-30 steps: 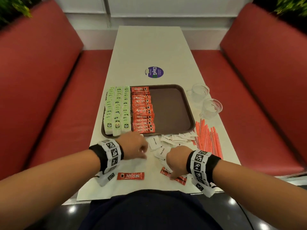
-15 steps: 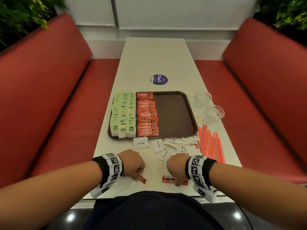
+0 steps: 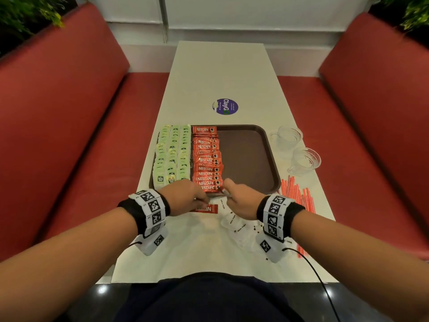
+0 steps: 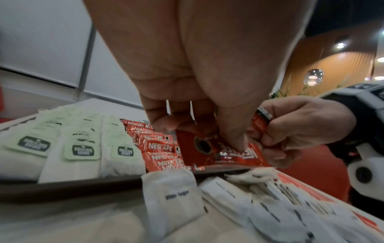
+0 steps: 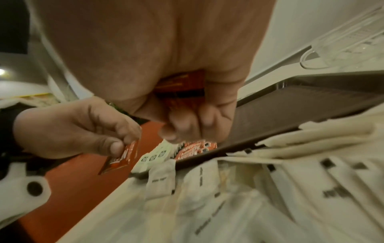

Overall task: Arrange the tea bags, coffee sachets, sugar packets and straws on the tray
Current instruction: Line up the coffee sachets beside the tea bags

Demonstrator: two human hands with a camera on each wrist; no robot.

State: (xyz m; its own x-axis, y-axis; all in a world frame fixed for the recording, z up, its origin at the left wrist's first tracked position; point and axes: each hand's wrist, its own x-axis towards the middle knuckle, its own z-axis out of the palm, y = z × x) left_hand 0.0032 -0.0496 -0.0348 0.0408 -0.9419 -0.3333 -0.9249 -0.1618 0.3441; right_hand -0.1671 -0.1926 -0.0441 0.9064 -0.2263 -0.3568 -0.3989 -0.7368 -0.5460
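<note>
A brown tray (image 3: pixel 246 159) holds rows of green tea bags (image 3: pixel 171 156) on its left and a column of red coffee sachets (image 3: pixel 206 159) beside them. Its right half is bare. My left hand (image 3: pixel 202 201) pinches one red coffee sachet (image 4: pixel 218 151) just in front of the tray's near edge. My right hand (image 3: pixel 226 194) grips another red sachet (image 4: pixel 260 123) close to the last sachet in the column. White sugar packets (image 3: pixel 234 225) lie scattered under both hands. Red straws (image 3: pixel 294 194) lie on the table to the right of the tray.
Two clear glass cups (image 3: pixel 287 135) (image 3: pixel 306 159) stand right of the tray, beyond the straws. A purple round sticker (image 3: pixel 224 106) sits on the table past the tray. Red bench seats (image 3: pixel 69 135) flank the narrow white table (image 3: pixel 220 66).
Both hands have moved forward from the table's near edge to the tray's front edge, each carrying a red sachet taken off the table.
</note>
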